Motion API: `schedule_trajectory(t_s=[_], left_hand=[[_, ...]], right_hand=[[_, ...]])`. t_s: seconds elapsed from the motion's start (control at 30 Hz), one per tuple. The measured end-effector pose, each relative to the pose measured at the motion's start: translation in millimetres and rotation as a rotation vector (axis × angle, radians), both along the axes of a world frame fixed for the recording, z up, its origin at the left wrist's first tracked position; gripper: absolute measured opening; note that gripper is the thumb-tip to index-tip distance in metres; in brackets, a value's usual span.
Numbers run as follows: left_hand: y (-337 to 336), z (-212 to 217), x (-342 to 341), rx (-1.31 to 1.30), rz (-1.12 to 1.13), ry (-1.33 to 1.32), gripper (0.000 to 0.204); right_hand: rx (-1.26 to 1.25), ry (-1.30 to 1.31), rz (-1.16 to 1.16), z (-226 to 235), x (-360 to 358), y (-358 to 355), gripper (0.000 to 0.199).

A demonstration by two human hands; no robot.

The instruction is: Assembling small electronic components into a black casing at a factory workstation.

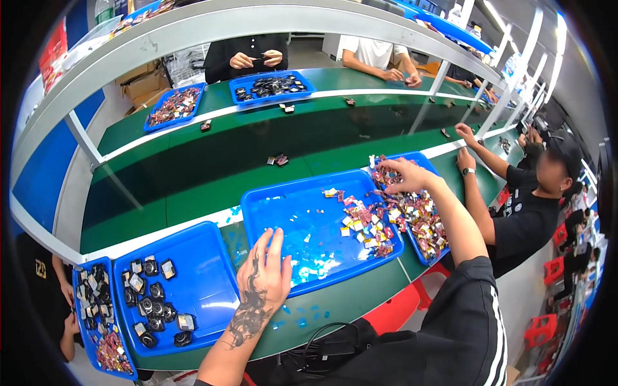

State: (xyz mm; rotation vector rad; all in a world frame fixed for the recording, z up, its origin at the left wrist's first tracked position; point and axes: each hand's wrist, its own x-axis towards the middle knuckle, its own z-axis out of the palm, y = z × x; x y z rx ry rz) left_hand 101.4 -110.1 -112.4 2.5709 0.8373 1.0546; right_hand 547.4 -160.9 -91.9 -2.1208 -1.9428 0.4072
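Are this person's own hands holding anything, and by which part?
The left hand holds nothing visible. The right hand is over the small parts; whether its fingertips grip one cannot be told.

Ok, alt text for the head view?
The person's right hand is over reddish parts in a narrow blue tray; the left hand is at the left edge of a wider blue tray. A third blue tray further left holds black parts; a co-worker is at right.

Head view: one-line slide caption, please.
Right hand at a blue tray of small parts, left hand by the neighbouring tray, along a green work surface.
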Motion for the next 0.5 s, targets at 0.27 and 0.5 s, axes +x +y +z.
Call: schedule_trajectory(t_s=[0.27,0.5], left_hand=[[-3,8,0,0.021,0.062,0.012,0.051],[-36,9,-80,0.337,0.121,0.331,0.034]], right_hand=[[0.002,0.238,-0.017,-9,9,1,0.033],[0.237,0.224,-0.345,-12,-3,-12,0.015]])
